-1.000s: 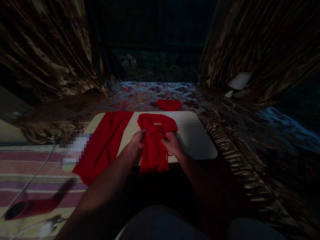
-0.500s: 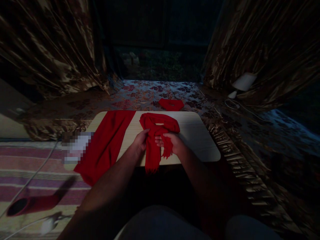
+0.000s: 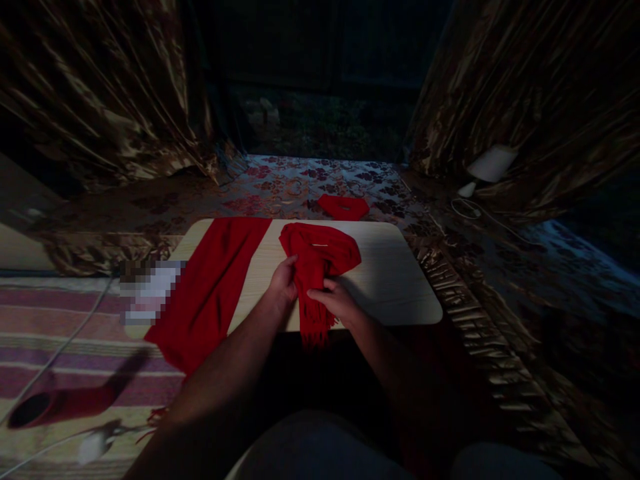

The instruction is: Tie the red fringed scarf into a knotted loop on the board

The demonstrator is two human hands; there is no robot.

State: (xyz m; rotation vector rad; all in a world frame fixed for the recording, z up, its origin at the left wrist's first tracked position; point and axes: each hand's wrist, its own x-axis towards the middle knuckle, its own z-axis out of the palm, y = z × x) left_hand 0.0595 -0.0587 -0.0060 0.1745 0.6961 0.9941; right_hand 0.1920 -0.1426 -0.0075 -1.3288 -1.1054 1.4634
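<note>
A red fringed scarf (image 3: 313,267) lies looped on the small wooden-topped table (image 3: 390,280), its two tails gathered toward me with the fringe hanging over the near edge. My left hand (image 3: 285,280) is closed on the left side of the scarf below the loop. My right hand (image 3: 336,299) grips the tails from the right, thumb across the top of the cloth. A second red cloth (image 3: 213,280) lies spread across the table's left side and drapes over its front edge. The fingers beneath the scarf are hidden.
Another folded red cloth (image 3: 345,208) lies behind the table on the patterned ledge cover (image 3: 280,180). A white lamp (image 3: 493,163) stands at the right. On the striped cover (image 3: 30,333) at left are a red cylindrical object (image 3: 65,407), a cable and a white plug (image 3: 93,445).
My right hand has brought the right tail leftward over the other, so the two tails now lie together. My left hand stays at the scarf's left side.
</note>
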